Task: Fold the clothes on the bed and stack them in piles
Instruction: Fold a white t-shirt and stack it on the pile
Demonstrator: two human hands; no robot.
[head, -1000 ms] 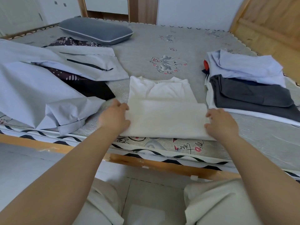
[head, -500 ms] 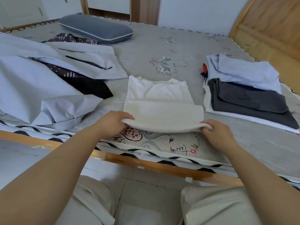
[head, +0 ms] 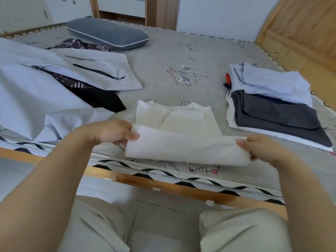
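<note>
Head view: both hands point(head: 116, 134) grip white shirt point(head: 181, 142), near edge lifted higher.

I am noting a cream-white shirt point(head: 181, 135), a slate-grey pillow point(head: 109, 36), a grey floral-printed mattress point(head: 163, 70), and a charcoal garment point(head: 272, 115).

Soft, even daylight over the whole room, no harsh glare.

The mattress point(head: 163, 57) is evenly lit, and shadows stay faint: a thin dark line under the pillow point(head: 107, 34) and a weak one beneath the lifted white shirt point(head: 181, 146). The wide lens bows the bed frame point(head: 163, 186) and stretches the forearms at the lower corners. The picture is slightly soft throughout, with fine fabric texture smeared.
</note>
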